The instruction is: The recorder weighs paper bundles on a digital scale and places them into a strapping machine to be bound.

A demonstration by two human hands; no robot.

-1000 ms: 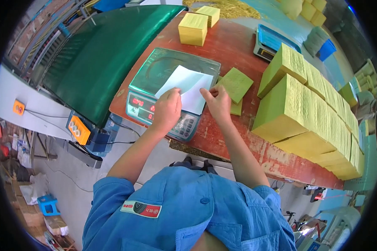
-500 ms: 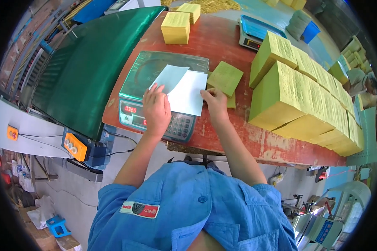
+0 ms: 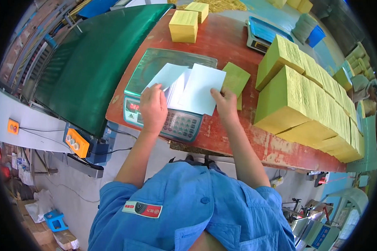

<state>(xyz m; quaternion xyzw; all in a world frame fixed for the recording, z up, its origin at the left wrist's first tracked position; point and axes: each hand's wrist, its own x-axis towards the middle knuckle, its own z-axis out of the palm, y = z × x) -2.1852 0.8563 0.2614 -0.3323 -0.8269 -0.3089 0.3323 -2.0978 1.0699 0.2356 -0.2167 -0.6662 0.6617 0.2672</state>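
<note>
1. Pinching: the right hand (image 3: 225, 103), thumb and forefinger closed on the right edge of a white sheet (image 3: 203, 90), remaining fingers curled. Sheet lifted at a slant above the scale, its right side reaching past the pan.
2. Left hand (image 3: 153, 108): half open, fingers bent, at the lower edge of a pale leaf (image 3: 167, 77). Whether it grips the leaf cannot be told.
3. White papers (image 3: 177, 90): fanned between leaf and sheet, over the scale pan.
4. Scale (image 3: 155, 62): clear-covered pan, lit red display, keypad toward the wearer; on a worn red table (image 3: 238, 138).
5. Yellow-green sheets (image 3: 238, 77): flat on the table, just right of the scale, partly behind the white sheet.
6. Yellow stacks (image 3: 297, 98): a long double-tiered row, table's right side.
7. Two smaller yellow stacks (image 3: 183, 27): beyond the scale, one behind the other.
8. Second scale (image 3: 270, 29): blue tray, far edge of the table.
9. Green conveyor belt (image 3: 88, 71): left of the table.
</note>
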